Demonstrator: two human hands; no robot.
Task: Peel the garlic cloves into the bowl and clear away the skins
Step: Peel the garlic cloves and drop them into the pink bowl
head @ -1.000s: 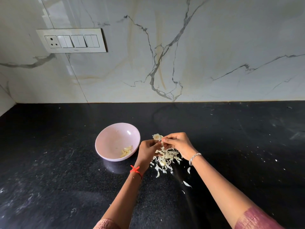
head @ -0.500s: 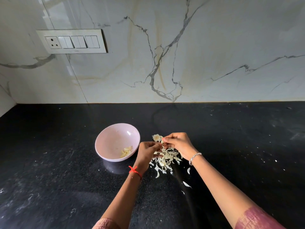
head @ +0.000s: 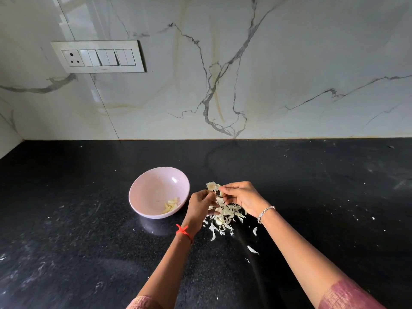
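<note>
1. Worktop: black, speckled, dusted with pale flecks; it is backed by a white veined marble wall.
2. Switch plate: mounted on the wall at the upper left, well apart from the work.
3. Red thread: tied round the left wrist. Silver bracelet: worn on the right wrist.
4. Bowl: pale pink, set upright on the worktop just left of the hands. Peeled cloves are gathered low against its near right wall.
5. Skins: papery, off-white, heaped on the worktop beneath and between the hands and partly hidden by them. A few loose flakes are scattered nearer the person.
6. Garlic piece: pale and ragged, held above the heap, right of the bowl.
7. Left hand: fingers curled, pinched on the garlic piece.
8. Right hand: fingers drawn narrow, their tips closed on the same piece from the opposite side.
</note>
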